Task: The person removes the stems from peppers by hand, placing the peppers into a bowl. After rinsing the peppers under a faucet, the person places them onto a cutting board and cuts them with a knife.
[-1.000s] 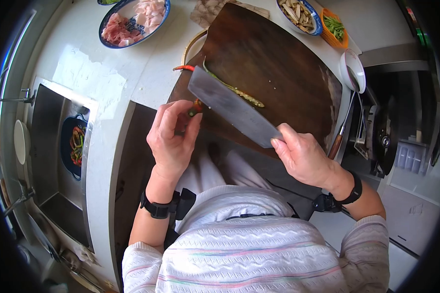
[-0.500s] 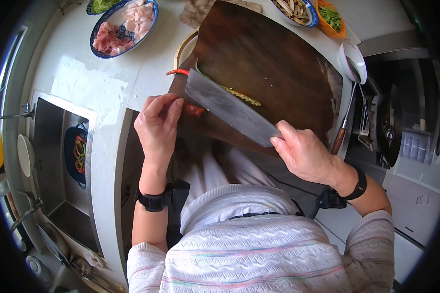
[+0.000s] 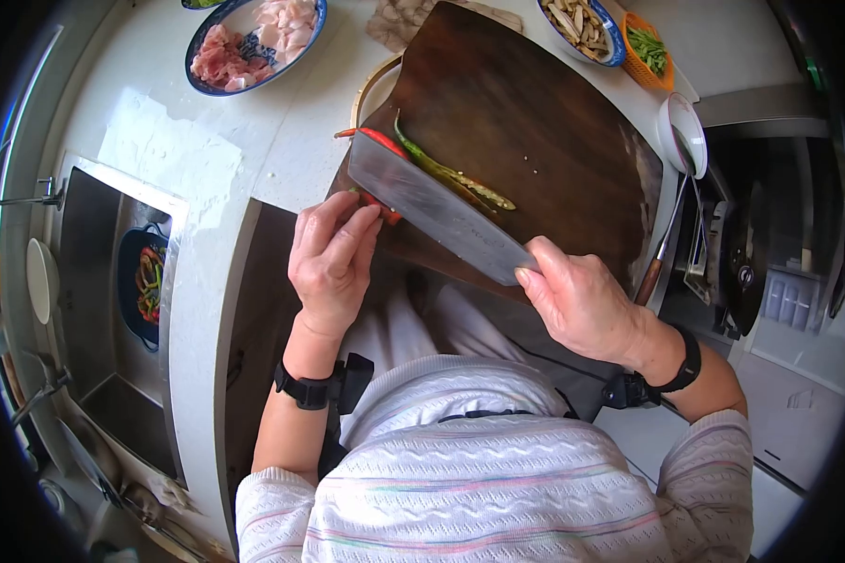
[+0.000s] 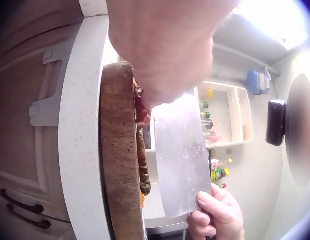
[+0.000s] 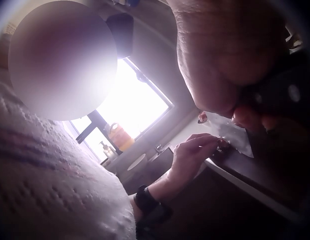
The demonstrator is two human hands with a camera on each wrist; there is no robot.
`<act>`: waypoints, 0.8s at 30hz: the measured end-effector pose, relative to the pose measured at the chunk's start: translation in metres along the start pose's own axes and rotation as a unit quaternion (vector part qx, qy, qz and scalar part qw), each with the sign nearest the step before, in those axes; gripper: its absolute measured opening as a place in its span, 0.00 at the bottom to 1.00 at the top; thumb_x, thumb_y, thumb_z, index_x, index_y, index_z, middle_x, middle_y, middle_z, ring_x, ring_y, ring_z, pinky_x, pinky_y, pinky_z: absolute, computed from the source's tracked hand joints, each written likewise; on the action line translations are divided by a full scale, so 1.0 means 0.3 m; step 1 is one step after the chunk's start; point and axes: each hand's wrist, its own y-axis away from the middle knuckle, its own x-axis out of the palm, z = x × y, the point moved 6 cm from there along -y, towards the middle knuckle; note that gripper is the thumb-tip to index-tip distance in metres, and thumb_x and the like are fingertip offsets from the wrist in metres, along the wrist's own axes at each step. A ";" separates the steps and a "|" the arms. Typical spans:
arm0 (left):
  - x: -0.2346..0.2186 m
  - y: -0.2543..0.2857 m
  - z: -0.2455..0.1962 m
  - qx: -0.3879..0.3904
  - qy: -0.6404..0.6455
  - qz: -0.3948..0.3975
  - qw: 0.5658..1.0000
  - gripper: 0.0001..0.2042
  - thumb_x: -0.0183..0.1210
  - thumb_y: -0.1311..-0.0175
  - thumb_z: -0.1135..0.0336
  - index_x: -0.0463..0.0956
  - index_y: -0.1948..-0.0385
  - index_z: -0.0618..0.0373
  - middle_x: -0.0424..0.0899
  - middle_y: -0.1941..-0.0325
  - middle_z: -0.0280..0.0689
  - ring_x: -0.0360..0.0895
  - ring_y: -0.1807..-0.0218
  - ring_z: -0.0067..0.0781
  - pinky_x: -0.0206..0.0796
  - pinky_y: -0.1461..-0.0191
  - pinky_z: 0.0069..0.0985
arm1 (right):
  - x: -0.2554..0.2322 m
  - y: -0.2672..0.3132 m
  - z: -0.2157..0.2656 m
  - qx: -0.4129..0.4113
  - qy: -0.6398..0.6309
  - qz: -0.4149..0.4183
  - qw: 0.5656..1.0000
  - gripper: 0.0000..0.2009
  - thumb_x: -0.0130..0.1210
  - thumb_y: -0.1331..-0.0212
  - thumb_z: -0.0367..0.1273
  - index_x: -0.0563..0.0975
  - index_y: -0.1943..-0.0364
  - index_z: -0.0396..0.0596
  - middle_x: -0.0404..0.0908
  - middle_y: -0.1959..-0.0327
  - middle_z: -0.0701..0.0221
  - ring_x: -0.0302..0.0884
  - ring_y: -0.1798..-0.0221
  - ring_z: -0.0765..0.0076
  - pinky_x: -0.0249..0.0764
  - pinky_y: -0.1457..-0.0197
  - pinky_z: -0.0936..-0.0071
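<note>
My right hand (image 3: 582,298) grips the handle of a broad cleaver (image 3: 446,220), its blade slanting over the near left part of the wooden cutting board (image 3: 535,103). With curled fingers, my left hand (image 3: 331,258) holds a short red chili pepper (image 3: 391,216) at the board's near left edge, just on the near side of the blade. My fingers cover part of this pepper. Beyond the blade lie a split green chili (image 3: 432,167) with seeds showing and a long red chili (image 3: 383,141). In the left wrist view, the cleaver (image 4: 181,160) stands upright beside the board's edge.
At the back left is a blue-rimmed plate (image 3: 321,21) of raw meat. A bowl (image 3: 618,45) of sliced pieces and an orange basket (image 3: 640,68) of cut greens stand at the back right, above a white bowl (image 3: 668,127). The sink (image 3: 94,244) holds a blue colander (image 3: 127,291) with peppers.
My left hand drew left from the blade with the red pepper, then came back close to it. The cleaver has shifted slightly left, and more of the chilies beyond it now shows.
</note>
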 end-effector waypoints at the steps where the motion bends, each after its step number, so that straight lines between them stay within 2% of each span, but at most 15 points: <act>1: 0.007 -0.001 0.004 0.002 0.013 -0.025 1.000 0.10 0.64 0.59 0.79 0.80 0.72 0.58 0.78 0.64 0.37 0.74 0.66 0.34 0.69 0.64 0.25 | 0.000 -0.004 0.002 0.003 0.003 0.001 1.000 0.08 0.48 0.40 0.29 0.63 0.69 0.41 0.71 0.86 0.56 0.73 0.79 0.47 0.68 0.77 0.58; 11: 0.019 -0.006 0.010 -0.019 0.003 -0.023 1.000 0.10 0.65 0.59 0.77 0.81 0.72 0.56 0.77 0.66 0.36 0.75 0.66 0.34 0.69 0.65 0.24 | -0.011 -0.027 0.019 -0.025 0.078 -0.004 0.997 0.08 0.47 0.40 0.30 0.63 0.70 0.41 0.72 0.87 0.57 0.74 0.79 0.48 0.70 0.77 0.59; 13: 0.019 -0.011 0.008 -0.016 -0.006 -0.022 1.000 0.09 0.66 0.59 0.77 0.81 0.72 0.56 0.77 0.67 0.36 0.76 0.66 0.35 0.69 0.65 0.25 | -0.020 -0.035 0.027 -0.034 0.093 0.008 0.995 0.07 0.49 0.41 0.29 0.64 0.68 0.41 0.69 0.86 0.55 0.71 0.79 0.45 0.66 0.78 0.58; 20: 0.022 -0.007 0.015 -0.003 -0.003 -0.033 0.999 0.09 0.66 0.59 0.77 0.81 0.73 0.56 0.77 0.68 0.36 0.76 0.65 0.35 0.70 0.64 0.25 | -0.020 -0.071 0.034 -0.035 0.073 0.033 0.996 0.09 0.49 0.41 0.29 0.62 0.70 0.40 0.69 0.86 0.54 0.71 0.79 0.43 0.66 0.78 0.57; 22: 0.022 -0.008 0.015 0.003 0.004 -0.037 0.999 0.09 0.66 0.59 0.77 0.81 0.73 0.56 0.77 0.68 0.36 0.76 0.65 0.35 0.70 0.64 0.25 | -0.004 -0.083 0.034 -0.012 0.092 0.044 0.995 0.08 0.47 0.40 0.29 0.63 0.70 0.40 0.72 0.86 0.56 0.74 0.79 0.46 0.71 0.74 0.56; 24: 0.025 -0.004 0.020 0.003 0.000 -0.033 0.999 0.08 0.65 0.58 0.76 0.81 0.73 0.55 0.77 0.68 0.36 0.76 0.65 0.35 0.70 0.63 0.25 | 0.023 -0.099 0.030 -0.026 0.074 0.025 0.997 0.10 0.49 0.41 0.30 0.62 0.70 0.39 0.70 0.86 0.54 0.71 0.79 0.43 0.66 0.78 0.57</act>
